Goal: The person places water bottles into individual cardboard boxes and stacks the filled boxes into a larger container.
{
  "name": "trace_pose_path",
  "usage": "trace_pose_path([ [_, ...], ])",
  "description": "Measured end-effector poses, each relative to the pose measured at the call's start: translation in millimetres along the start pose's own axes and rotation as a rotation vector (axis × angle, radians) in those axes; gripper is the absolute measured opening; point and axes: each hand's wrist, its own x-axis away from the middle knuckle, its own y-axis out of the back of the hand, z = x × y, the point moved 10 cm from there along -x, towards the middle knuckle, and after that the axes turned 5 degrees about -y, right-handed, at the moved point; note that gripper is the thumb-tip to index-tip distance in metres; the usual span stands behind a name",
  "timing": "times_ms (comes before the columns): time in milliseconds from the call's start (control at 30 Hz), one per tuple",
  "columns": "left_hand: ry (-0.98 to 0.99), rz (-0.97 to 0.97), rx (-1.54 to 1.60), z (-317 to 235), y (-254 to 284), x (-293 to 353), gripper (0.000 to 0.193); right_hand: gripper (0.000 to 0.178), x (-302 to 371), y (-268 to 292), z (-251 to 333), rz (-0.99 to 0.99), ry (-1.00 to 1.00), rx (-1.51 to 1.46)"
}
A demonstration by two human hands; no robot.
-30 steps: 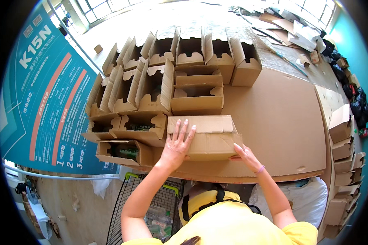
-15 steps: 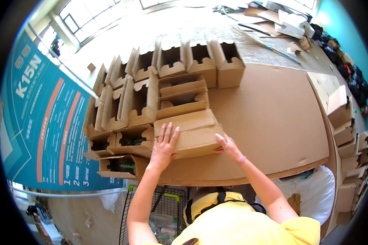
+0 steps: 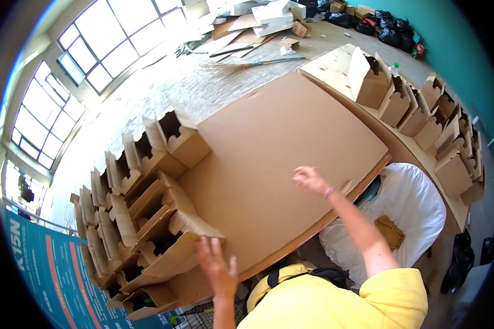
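My left hand (image 3: 218,270) is open, fingers stretched out beside the near-right carton (image 3: 175,257) of a group of open-topped brown cardboard cartons. Its fingertips are at that carton's raised flap; whether they touch it I cannot tell. My right hand (image 3: 311,180) hovers over the large flat cardboard sheet (image 3: 280,131) on the table, its fingers curled in and nothing visible in them. More cartons (image 3: 189,148) stand in tight rows at the left, flaps up. Dark green things (image 3: 148,301) show inside the nearest one.
On the right, a wooden table (image 3: 329,68) bears several more open cartons (image 3: 395,104). A white sack (image 3: 417,203) stands by the sheet's right edge. A wire cart (image 3: 203,315) sits below the near edge, and a teal banner (image 3: 44,274) stands left. Scrap cardboard (image 3: 247,33) lies far off.
My view has turned right. Both hands have left the low carton they rested on; it now stands open at the group's edge. My right hand has moved over the bare sheet, its fingers curled.
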Motion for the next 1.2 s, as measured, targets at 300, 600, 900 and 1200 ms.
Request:
trace_pose_path([
  [300,-0.257,0.445,0.000,-77.8,-177.6,16.1,0.080,0.052,-10.0,430.9,13.0,-1.011,-0.077,0.833],
  [600,-0.261,0.510,0.008,-64.5,-195.8,23.7,0.084,0.077,-39.2,549.9,-3.8,-0.991,-0.163,0.889],
  [900,-0.204,0.563,0.048,-63.0,-189.6,21.7,0.084,0.032,-31.3,513.0,8.7,-1.016,-0.254,1.016],
  [1200,-0.232,0.499,0.033,-67.6,-183.6,15.1,0.081,0.008,50.6,421.2,78.4,-1.127,0.169,0.856],
])
